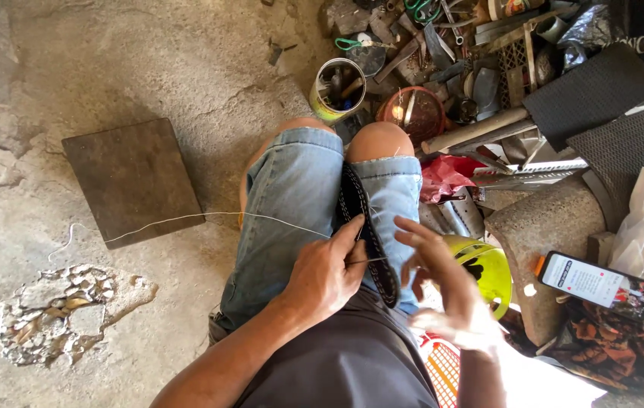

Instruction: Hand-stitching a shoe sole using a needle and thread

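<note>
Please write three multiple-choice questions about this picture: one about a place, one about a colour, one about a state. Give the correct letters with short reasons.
1. Where is the dark strap?
A. clamped between the knees
B. on the brown board
C. inside the tin can

2. What colour are the shorts?
A. red
B. light blue
C. black

3. How is the right hand?
A. closed on a hammer
B. resting flat on the floor
C. open, fingers spread

Answers: 1 A, the strap runs down between both legs, where the left hand pinches it. 2 B, they are pale denim. 3 C, it holds nothing visible beside the strap.
</note>
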